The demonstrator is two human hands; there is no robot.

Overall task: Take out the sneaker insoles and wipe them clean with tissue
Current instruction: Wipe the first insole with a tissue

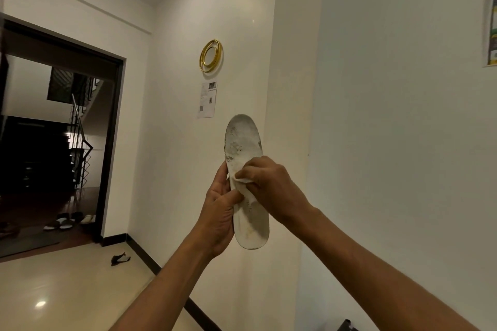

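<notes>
A worn white insole (pixel 243 142) stands upright in front of me, toe end up, with grey marks near the toe and yellowish stains near the heel. My left hand (pixel 219 212) grips its left edge at the middle, thumb across the face. My right hand (pixel 269 183) presses a crumpled white tissue (pixel 242 181) against the middle of the insole. No sneaker is in view.
White walls stand close ahead and to the right, with a gold ring ornament (pixel 211 56) and a paper notice (pixel 207 99) on them. A dark doorway (pixel 53 129) opens at left, with sandals (pixel 68 220) on its floor. A small dark object (pixel 120 259) lies on the pale floor.
</notes>
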